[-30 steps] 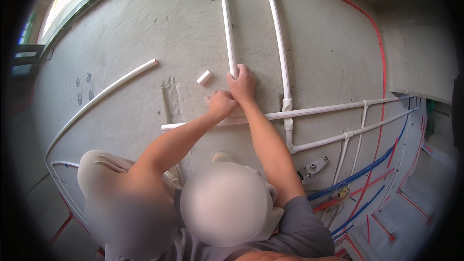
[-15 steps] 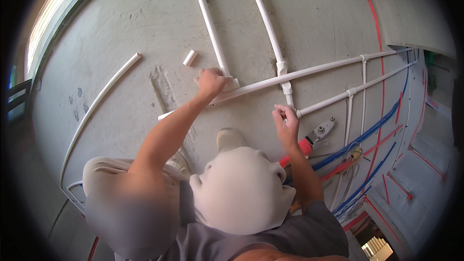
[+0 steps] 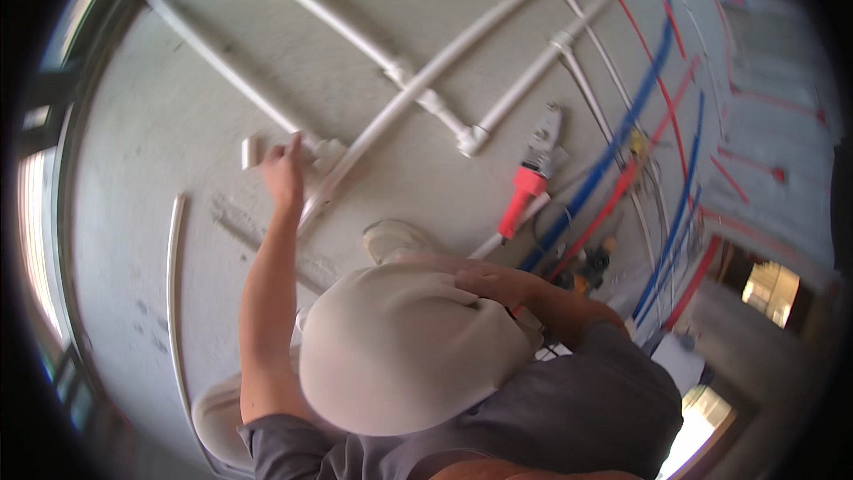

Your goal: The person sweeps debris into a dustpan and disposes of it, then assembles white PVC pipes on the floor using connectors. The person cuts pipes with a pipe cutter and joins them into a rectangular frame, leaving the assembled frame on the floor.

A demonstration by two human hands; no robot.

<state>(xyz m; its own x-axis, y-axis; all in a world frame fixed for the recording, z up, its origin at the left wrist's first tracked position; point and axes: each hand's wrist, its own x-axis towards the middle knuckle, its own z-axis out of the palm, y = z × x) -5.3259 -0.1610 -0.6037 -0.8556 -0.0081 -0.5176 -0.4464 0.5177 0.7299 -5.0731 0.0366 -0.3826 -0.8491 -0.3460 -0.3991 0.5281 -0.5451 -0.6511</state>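
Note:
My left hand [image 3: 284,173] reaches down to the floor, its fingers closed on a white plastic pipe [image 3: 227,68] near the pipe's lower end. Just right of the fingers, a white fitting [image 3: 329,155] sits at that end, beside a longer white pipe [image 3: 391,111] that crosses diagonally. A short cut piece of white pipe [image 3: 250,154] lies left of the hand. Drawn back over my light-coloured trouser leg [image 3: 400,347], my right hand [image 3: 489,283] is blurred, and its fingers do not show clearly.
A red-handled tool with a flat metal head [image 3: 533,164] lies right of the pipes. Blue tubing [image 3: 622,138] and red tubing [image 3: 613,191] run beyond it. A loose white pipe [image 3: 174,276] lies at left; my shoe [image 3: 391,238] stands below the joined pipes.
My right hand has drawn back from near the pipes to my leg. The left hand stays at the pipe's lower end. The view has turned, so the pipes slant differently.

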